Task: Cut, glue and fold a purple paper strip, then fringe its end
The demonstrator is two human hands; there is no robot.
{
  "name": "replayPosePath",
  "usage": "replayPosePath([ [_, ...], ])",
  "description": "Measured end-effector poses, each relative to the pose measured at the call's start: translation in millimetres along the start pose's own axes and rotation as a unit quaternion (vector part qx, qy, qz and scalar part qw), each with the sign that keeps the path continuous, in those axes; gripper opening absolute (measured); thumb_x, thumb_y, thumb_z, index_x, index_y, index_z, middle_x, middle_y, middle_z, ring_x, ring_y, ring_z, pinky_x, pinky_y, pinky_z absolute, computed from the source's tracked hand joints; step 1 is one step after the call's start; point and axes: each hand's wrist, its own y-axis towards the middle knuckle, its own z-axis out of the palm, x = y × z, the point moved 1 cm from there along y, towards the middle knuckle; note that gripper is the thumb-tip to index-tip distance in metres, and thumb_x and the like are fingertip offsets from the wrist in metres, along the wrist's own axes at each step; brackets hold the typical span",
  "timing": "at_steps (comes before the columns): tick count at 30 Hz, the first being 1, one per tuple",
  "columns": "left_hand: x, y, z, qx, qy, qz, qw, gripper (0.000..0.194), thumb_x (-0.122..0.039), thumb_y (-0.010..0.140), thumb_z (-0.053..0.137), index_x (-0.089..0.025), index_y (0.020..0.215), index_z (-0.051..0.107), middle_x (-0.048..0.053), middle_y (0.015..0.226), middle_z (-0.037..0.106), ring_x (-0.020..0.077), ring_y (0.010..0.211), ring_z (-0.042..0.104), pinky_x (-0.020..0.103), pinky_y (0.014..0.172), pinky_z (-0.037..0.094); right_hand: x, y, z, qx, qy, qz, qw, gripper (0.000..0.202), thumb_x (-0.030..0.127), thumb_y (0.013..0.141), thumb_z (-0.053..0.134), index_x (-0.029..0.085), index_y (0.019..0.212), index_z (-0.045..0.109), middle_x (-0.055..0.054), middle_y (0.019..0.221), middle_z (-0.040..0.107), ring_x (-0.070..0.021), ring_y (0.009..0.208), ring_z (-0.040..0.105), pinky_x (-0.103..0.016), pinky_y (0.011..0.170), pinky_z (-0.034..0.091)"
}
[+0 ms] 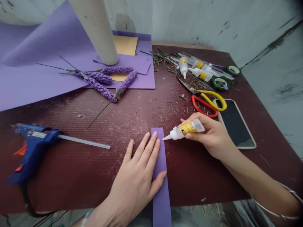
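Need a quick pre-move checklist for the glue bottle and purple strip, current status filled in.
1. Strip held down: left hand lies flat, fingertips and thumb on the purple strip. OK.
2. Bottle secured: right hand grips the glue bottle. OK.
3. Nozzle placed at the strip's right edge, near its far end. OK.
4. Glue flowing: no bead discernible. Cannot tell.
5. Strip fully supported: near end runs past the table edge. Not OK.
6. Glue gun clear of the strip: lies apart, to the left. OK.
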Motion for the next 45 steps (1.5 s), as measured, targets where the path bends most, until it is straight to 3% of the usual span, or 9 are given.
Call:
replayPosePath([
  [9, 0, -1, -0.2, 0.008, -0.005, -0.002, 1.000, 0.062, -0.047, 0.107, 0.039, -0.008, 0.154, 0.047, 0.011, 0.163, 0.046, 0.0297, 0.150, 0.042, 0.047, 0.127, 0.015, -4, 3, 4, -0.049, 0.015, 0.006, 0.999, 0.029, 0.038, 0.073, 0.093, 0.026, 0.090, 0.072, -0.001, 0.094, 0.077, -0.0217, 0.087, 0.071, -0.036, 0.085, 0.059],
  [16, 1, -2, 1.5, 0.004, 0.000, -0.001, 1.000, 0.062, -0.047, 0.107, 0.039, -0.008, 0.156, 0.044, 0.011, 0.164, 0.045, 0.0305, 0.150, 0.042, 0.048, 0.127, 0.018, -2, 2, 0, -0.010, 0.013, -0.001, 1.000, 0.026, 0.038, 0.075, 0.091, 0.026, 0.090, 0.073, 0.000, 0.089, 0.075, -0.0204, 0.083, 0.070, -0.034, 0.082, 0.058],
  [20, 0, -3, 1.3, 0.007, -0.002, -0.001, 1.000, 0.062, -0.046, 0.107, 0.038, -0.009, 0.156, 0.044, 0.010, 0.164, 0.044, 0.0301, 0.151, 0.041, 0.048, 0.127, 0.017, 3, 0, -2, 0.039, -0.020, -0.008, 0.999, 0.024, 0.040, 0.077, 0.090, 0.026, 0.090, 0.075, 0.001, 0.085, 0.074, -0.0197, 0.079, 0.069, -0.042, 0.097, 0.056],
  [25, 0, -1, -0.4, -0.004, -0.004, -0.002, 1.000, 0.060, -0.044, 0.107, 0.039, -0.008, 0.155, 0.045, 0.012, 0.163, 0.046, 0.0311, 0.148, 0.045, 0.049, 0.125, 0.024, 3, -1, -5, 0.081, -0.012, -0.014, 0.997, 0.025, 0.043, 0.075, 0.091, 0.027, 0.089, 0.076, 0.001, 0.085, 0.074, -0.0201, 0.083, 0.070, -0.048, 0.119, 0.041],
  [30, 0, 0, -2.4, -0.046, -0.004, 0.008, 0.999, 0.056, -0.043, 0.108, 0.041, -0.002, 0.145, 0.054, 0.017, 0.155, 0.054, 0.0336, 0.141, 0.055, 0.052, 0.114, 0.042, -1, 0, -6, 0.005, 0.079, 0.040, 0.996, 0.031, 0.046, 0.069, 0.094, 0.030, 0.088, 0.076, 0.000, 0.086, 0.071, -0.0225, 0.083, 0.067, -0.040, 0.090, 0.056],
  [35, 1, -7, -5.4, -0.147, -0.021, 0.044, 0.988, 0.027, -0.025, 0.102, 0.061, -0.007, 0.119, 0.070, 0.012, 0.127, 0.077, 0.0250, 0.118, 0.073, 0.039, 0.104, 0.054, 3, 1, -1, -0.057, 0.122, 0.046, 0.990, 0.036, 0.048, 0.062, 0.097, 0.029, 0.084, 0.076, -0.001, 0.081, 0.068, -0.0195, 0.076, 0.061, -0.033, 0.072, 0.053],
  [38, 0, -13, -9.5, -0.111, -0.020, 0.054, 0.992, 0.034, -0.030, 0.105, 0.055, -0.005, 0.125, 0.068, 0.013, 0.133, 0.073, 0.0251, 0.122, 0.071, 0.039, 0.102, 0.056, 4, 0, 2, -0.044, 0.128, 0.050, 0.990, 0.035, 0.046, 0.062, 0.097, 0.027, 0.083, 0.076, 0.000, 0.079, 0.067, -0.0176, 0.074, 0.060, -0.030, 0.070, 0.052],
  [42, -1, -17, -14.3, -0.022, 0.003, 0.057, 0.998, 0.057, -0.045, 0.109, 0.038, -0.002, 0.142, 0.058, 0.016, 0.152, 0.057, 0.0309, 0.135, 0.062, 0.051, 0.105, 0.055, 5, -1, 3, -0.045, 0.132, 0.050, 0.989, 0.035, 0.046, 0.062, 0.097, 0.027, 0.082, 0.076, 0.000, 0.079, 0.067, -0.0172, 0.075, 0.059, -0.030, 0.071, 0.052],
  [45, -1, -13, -12.2, 0.013, 0.031, 0.051, 0.998, 0.059, -0.044, 0.110, 0.035, -0.002, 0.149, 0.050, 0.015, 0.159, 0.048, 0.0315, 0.140, 0.057, 0.055, 0.108, 0.053, 4, 0, 3, -0.063, 0.142, 0.037, 0.987, 0.035, 0.045, 0.063, 0.097, 0.028, 0.084, 0.076, 0.001, 0.083, 0.068, -0.0177, 0.078, 0.061, -0.031, 0.076, 0.054],
])
